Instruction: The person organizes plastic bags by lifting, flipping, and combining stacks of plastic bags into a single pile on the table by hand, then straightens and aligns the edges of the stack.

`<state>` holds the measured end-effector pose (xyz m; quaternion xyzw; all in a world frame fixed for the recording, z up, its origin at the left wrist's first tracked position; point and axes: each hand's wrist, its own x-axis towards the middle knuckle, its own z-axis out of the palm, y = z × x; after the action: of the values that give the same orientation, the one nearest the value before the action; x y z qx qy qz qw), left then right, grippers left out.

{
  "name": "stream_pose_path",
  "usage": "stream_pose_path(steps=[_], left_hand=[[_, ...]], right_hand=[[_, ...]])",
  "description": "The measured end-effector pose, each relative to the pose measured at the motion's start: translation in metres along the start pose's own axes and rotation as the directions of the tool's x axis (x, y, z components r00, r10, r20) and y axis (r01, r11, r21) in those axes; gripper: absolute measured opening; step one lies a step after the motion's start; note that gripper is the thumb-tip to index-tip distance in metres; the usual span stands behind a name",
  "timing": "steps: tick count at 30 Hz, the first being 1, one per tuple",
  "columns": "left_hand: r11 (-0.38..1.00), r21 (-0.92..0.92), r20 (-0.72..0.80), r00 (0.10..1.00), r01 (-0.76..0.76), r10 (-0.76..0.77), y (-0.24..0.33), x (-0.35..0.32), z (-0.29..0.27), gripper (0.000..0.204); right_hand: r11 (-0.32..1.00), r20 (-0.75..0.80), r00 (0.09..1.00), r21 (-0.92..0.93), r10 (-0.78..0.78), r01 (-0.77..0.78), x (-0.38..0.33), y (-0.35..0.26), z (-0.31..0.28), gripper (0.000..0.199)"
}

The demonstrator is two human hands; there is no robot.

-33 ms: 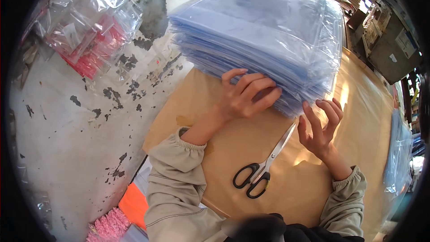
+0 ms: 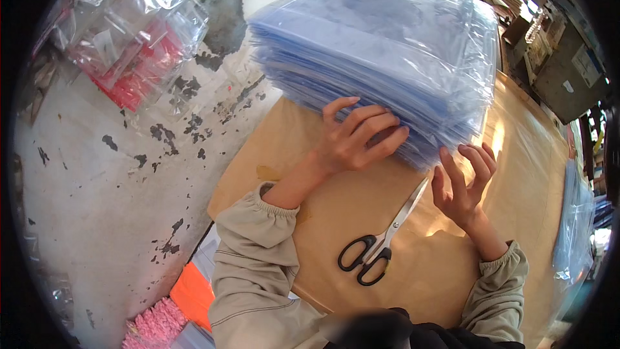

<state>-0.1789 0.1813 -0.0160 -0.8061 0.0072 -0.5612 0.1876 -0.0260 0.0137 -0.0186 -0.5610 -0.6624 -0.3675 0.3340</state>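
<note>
Big stack of clear blue plastic bags (image 2: 381,52) seen at far edge of brown board (image 2: 529,155). Left hand (image 2: 355,139) laid flat on stack's near side, fingers spread, nothing pinched. Right hand (image 2: 465,181) held open at stack's near right corner, fingertips touching bag edges. No change seen. Black-handled scissors (image 2: 378,245) left lying near front edge, untouched, between both arms.

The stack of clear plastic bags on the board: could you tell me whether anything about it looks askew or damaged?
The stack of clear bluish plastic bags is uneven: its near edges are fanned and stepped under the left hand, not flush. No tears show. The scissors lie shut on the tan board.
</note>
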Motion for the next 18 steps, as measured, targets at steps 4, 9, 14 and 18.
stream_pose_path(steps=[4,9,14,18], left_hand=[[0.998,0.059,0.028,1.0,0.008,-0.01,-0.008,-0.005,-0.011,0.025],[0.99,0.142,0.173,0.985,0.002,-0.026,-0.044,-0.02,-0.028,0.04],[0.99,0.128,0.172,0.982,0.061,-0.083,-0.054,-0.032,-0.029,0.041],[0.996,0.03,0.142,0.986,0.082,-0.086,-0.054,-0.032,-0.025,0.049]], right_hand=[[0.994,-0.004,1.0,-0.104,-0.022,0.021,-0.001,0.001,-0.002,0.032],[0.961,-0.056,0.994,-0.266,-0.093,0.075,0.015,-0.01,-0.009,0.02],[0.906,0.003,0.982,-0.386,-0.191,0.177,0.043,-0.031,0.009,0.023],[0.863,0.087,0.987,-0.479,-0.134,0.16,0.037,-0.033,0.025,0.028]])
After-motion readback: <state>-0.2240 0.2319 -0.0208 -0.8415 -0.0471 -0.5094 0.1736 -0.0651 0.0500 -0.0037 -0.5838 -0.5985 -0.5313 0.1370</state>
